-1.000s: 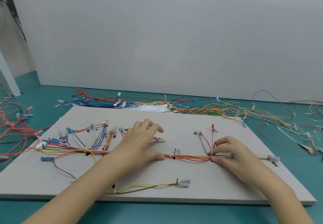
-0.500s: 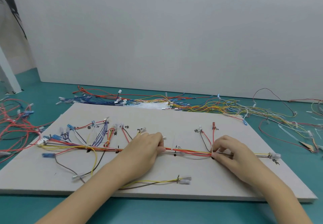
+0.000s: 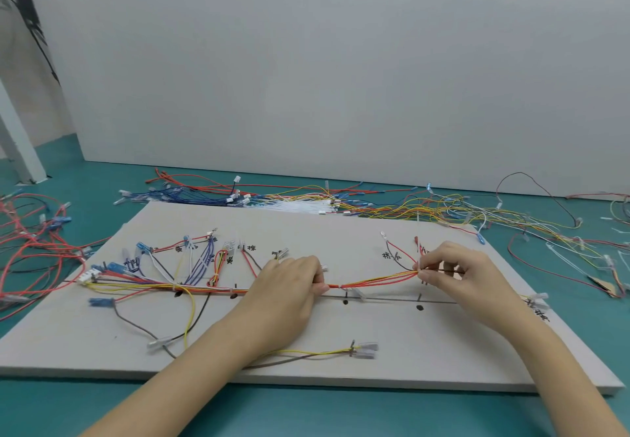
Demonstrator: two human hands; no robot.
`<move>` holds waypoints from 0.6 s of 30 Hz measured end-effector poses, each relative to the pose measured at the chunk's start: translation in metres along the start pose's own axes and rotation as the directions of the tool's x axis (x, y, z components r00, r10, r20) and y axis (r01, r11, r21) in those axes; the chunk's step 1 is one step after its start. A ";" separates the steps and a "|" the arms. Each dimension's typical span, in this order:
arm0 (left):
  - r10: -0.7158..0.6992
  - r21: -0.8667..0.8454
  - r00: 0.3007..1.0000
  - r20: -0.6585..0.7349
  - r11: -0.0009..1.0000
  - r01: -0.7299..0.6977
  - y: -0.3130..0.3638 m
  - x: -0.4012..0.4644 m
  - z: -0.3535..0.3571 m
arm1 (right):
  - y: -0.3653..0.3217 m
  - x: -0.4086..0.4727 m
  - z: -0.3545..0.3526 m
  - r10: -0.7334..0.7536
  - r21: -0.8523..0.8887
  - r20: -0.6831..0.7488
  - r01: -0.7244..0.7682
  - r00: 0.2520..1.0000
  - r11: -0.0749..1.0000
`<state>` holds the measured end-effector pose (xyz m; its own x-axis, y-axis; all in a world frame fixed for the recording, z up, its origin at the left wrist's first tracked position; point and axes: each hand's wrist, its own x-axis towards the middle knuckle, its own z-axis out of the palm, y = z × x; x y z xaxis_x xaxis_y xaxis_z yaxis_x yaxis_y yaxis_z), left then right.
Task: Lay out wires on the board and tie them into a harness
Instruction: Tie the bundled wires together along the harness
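Observation:
A grey board (image 3: 392, 361) lies on the teal table, marked with a drawn line and labels. Across it runs a wire harness (image 3: 375, 281) of red, orange and yellow wires, with blue, white and brown branches fanning out at the left (image 3: 191, 266). My left hand (image 3: 289, 297) pinches the bundle near the board's middle. My right hand (image 3: 463, 276) pinches the bundle further right, at a white cable tie (image 3: 420, 259), and the stretch between the hands is lifted off the drawn line. A yellow and brown branch with clear connectors (image 3: 364, 349) lies near the front edge.
Loose wires in many colours are heaped behind the board (image 3: 341, 203) and to its right (image 3: 562, 232). A tangle of red wires (image 3: 30, 249) lies to the left. A white wall panel (image 3: 341, 78) stands close behind the table.
My left hand came down from the branches and took hold of the bundle. Both hands raised the middle stretch of wires off the board, and my right hand moved up with it.

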<state>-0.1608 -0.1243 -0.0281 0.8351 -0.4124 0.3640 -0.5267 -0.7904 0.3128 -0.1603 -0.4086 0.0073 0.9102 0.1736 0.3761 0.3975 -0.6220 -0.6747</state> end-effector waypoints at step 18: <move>-0.046 -0.365 0.999 0.018 0.930 0.049 0.023 0.019 0.006 | 0.034 -0.003 -0.033 0.145 -0.404 -0.353 -0.290 0.924 0.868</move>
<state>-0.1558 -0.1533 -0.0190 0.8611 -0.3838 0.3336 -0.5065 -0.5898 0.6290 -0.1534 -0.4556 0.0038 0.8575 -0.1993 0.4743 0.0335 -0.8984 -0.4379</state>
